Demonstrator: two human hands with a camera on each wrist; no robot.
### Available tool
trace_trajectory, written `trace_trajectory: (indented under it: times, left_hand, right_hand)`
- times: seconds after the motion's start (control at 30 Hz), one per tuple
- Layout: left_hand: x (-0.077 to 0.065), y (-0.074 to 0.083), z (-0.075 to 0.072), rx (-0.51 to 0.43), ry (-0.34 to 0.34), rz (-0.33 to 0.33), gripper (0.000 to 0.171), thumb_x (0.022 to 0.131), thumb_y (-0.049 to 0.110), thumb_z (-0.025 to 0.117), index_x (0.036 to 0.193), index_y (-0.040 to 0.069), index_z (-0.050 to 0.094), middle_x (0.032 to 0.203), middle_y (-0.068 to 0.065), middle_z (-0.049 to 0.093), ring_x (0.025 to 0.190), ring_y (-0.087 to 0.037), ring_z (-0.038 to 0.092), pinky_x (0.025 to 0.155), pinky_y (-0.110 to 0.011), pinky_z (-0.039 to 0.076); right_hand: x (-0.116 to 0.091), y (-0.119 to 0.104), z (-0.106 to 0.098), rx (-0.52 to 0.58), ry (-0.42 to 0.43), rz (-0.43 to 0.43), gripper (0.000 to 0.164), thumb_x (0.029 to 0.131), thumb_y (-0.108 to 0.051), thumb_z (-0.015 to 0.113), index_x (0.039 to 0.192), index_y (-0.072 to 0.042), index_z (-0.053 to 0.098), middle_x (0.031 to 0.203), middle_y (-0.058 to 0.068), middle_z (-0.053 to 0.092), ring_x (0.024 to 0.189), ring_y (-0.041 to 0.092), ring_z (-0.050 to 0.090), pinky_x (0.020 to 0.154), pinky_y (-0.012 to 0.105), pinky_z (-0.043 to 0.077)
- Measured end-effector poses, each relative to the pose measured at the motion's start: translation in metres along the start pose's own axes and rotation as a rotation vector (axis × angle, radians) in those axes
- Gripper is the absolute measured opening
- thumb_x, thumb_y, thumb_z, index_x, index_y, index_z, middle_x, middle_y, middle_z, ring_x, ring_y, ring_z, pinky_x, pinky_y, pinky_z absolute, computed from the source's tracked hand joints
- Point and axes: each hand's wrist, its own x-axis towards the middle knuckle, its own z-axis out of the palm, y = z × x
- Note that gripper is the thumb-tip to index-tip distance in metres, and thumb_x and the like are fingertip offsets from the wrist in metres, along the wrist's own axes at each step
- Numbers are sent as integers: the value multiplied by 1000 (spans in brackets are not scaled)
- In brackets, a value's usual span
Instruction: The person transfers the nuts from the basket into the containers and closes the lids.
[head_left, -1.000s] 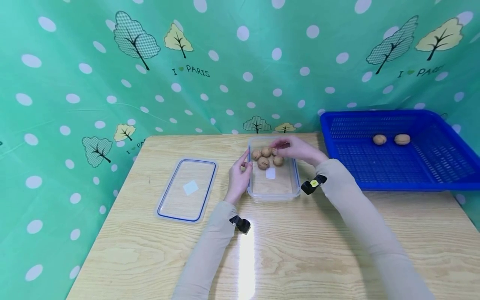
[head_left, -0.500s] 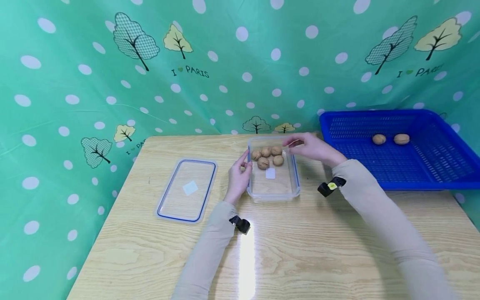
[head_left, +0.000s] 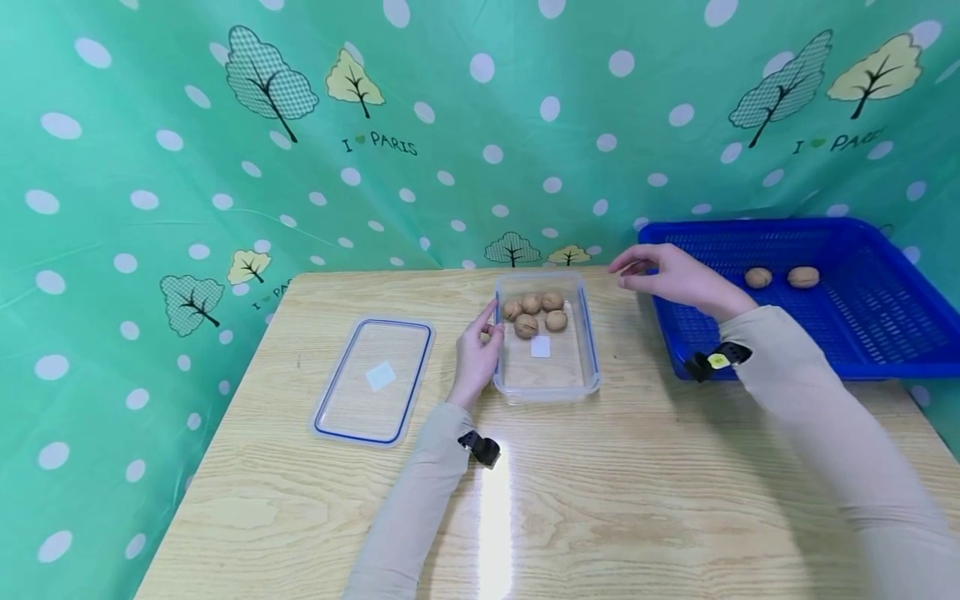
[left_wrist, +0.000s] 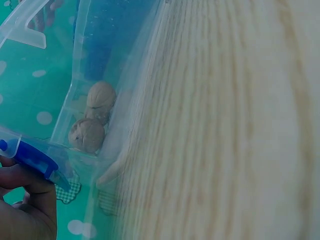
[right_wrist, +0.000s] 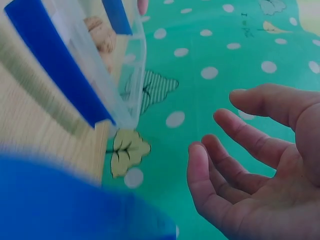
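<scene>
A clear plastic food container (head_left: pixel 551 367) with blue side latches stands on the table, several walnuts (head_left: pixel 527 326) grouped in its far half. My left hand (head_left: pixel 476 357) holds its left side. In the left wrist view, bent fingers (left_wrist: pixel 30 187) meet the blue latch (left_wrist: pixel 35 159), and walnuts (left_wrist: pixel 87 135) show through the clear wall. Raised at the near left corner of the blue basket (head_left: pixel 757 371), my right hand (head_left: pixel 675 277) has nothing in it. Its fingers are loosely bent and apart in the right wrist view. Two walnuts (head_left: pixel 803 277) lie inside the basket.
A clear lid (head_left: pixel 375 404) with a blue seal and a pale square sticker lies left of the container on the wooden table (head_left: pixel 285 500). Behind the table hangs a green dotted cloth (head_left: pixel 450 92).
My right hand has let go of a walnut in the container and moved right, up to the blue basket. The left hand and the container have stayed put.
</scene>
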Motion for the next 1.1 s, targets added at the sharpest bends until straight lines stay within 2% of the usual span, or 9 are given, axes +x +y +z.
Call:
trace_trajectory:
  times: [0.33, 0.63, 0.77, 0.87, 1.0, 1.1]
  left_hand:
    - [0, -1, -1, 1, -7, 1, 45, 97, 5, 54, 142, 10, 50, 84, -4, 54, 44, -2, 32, 41, -16, 32]
    - [1, -3, -1, 5, -7, 0, 45, 97, 5, 54, 142, 10, 50, 84, -5, 54, 44, -2, 32, 41, -16, 32]
    - [2, -3, -1, 8, -8, 2, 46, 97, 5, 54, 142, 11, 50, 84, -5, 54, 44, -2, 32, 41, -16, 32]
    - [1, -3, -1, 14, -9, 5, 45, 97, 5, 54, 142, 10, 50, 84, -4, 54, 43, -2, 32, 41, -16, 32]
    - [0, -3, -1, 16, -8, 4, 45, 97, 5, 54, 142, 10, 50, 84, -4, 54, 44, -2, 32, 41, -16, 32]
    - [0, -3, 0, 11, -8, 5, 45, 97, 5, 54, 142, 10, 50, 84, -4, 54, 44, -2, 32, 41, -16, 32]
  right_hand:
    - [-11, 24, -25, -3, 14, 48, 34, 98, -19, 58, 125, 0, 57, 131, 20, 51, 119, 35, 47, 98, 55, 36]
    - [-19, 49, -44, -65, 31, 77, 40, 98, -25, 58, 128, 2, 55, 127, 22, 54, 116, 35, 49, 94, 52, 39]
    - [-23, 60, -53, -100, 46, 94, 40, 98, -26, 57, 128, 2, 55, 125, 21, 56, 106, 23, 54, 86, 31, 45]
    - [-26, 69, -59, -108, 49, 118, 42, 99, -27, 56, 129, 3, 54, 125, 21, 55, 101, 20, 56, 75, 19, 45]
    - [-29, 81, -66, -94, 36, 161, 48, 100, -31, 53, 132, 4, 49, 129, 25, 50, 104, 31, 56, 72, 20, 46]
    - [-31, 89, -71, -81, 30, 194, 52, 100, -36, 51, 134, 4, 47, 131, 26, 47, 103, 31, 56, 71, 19, 46]
